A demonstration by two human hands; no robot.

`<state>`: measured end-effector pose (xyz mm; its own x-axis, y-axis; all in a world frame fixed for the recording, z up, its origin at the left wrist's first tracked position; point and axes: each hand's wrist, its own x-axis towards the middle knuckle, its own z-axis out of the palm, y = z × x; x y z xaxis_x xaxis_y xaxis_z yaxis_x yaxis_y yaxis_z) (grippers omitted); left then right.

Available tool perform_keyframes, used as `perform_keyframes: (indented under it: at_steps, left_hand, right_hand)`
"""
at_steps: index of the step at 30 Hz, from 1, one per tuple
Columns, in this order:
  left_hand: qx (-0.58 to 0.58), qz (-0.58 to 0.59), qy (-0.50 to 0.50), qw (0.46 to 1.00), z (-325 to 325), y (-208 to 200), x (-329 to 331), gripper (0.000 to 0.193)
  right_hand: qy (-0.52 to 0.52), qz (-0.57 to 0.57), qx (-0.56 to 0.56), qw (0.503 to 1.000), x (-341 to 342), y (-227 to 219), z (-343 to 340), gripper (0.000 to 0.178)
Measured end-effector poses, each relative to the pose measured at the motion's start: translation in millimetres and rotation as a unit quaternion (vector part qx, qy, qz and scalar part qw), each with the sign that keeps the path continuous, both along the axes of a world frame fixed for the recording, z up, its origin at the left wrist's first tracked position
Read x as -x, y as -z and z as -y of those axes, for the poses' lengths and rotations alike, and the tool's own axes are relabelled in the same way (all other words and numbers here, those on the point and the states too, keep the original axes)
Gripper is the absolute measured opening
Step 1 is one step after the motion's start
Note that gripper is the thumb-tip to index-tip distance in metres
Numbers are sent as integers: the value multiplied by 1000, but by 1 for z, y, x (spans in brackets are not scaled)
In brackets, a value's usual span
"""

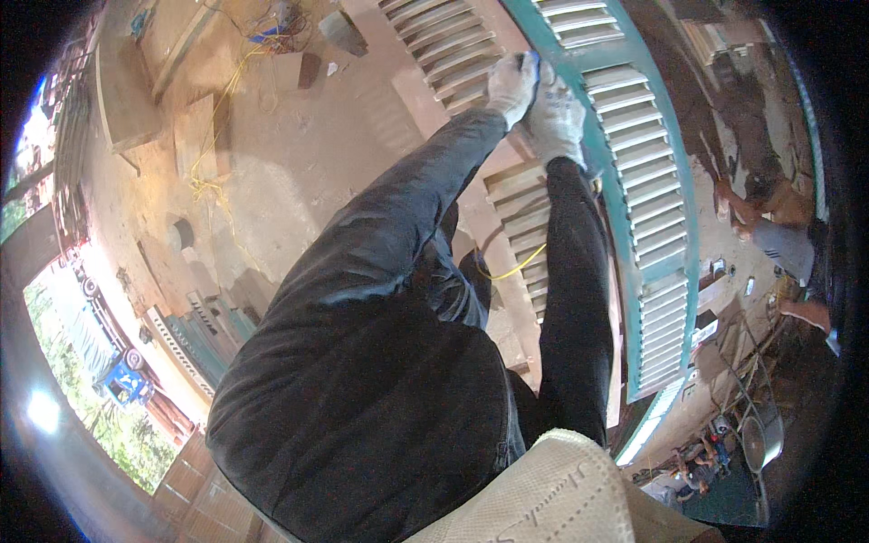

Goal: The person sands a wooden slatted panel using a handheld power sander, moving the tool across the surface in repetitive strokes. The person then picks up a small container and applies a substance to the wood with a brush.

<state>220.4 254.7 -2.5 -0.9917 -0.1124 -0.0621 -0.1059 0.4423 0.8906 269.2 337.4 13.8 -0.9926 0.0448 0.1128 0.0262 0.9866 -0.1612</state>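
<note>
Green louvred shutter (639, 167) here, just right of the left grip (514, 88) and closer to the right grip (556, 118) by its edge, long axis running from beyond both to well behind them, clamped or merely resting, can't tell for either!

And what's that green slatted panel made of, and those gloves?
The green slatted panel looks like painted wood: solid green frame bars, paler slats. The paint hides any grain, so I can't be certain. The gloves look like soft, matte, whitish fabric because they crease; the exact fibre isn't clear.
</note>
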Motion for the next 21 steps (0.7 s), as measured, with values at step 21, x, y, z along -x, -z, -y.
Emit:
perform_keyframes:
  at_steps: [21]
  left_hand:
    - [-43, 60, 267, 961, -260, 15, -409, 26]
  right_hand:
    - [324, 23, 235, 916, -431, -24, -211, 42]
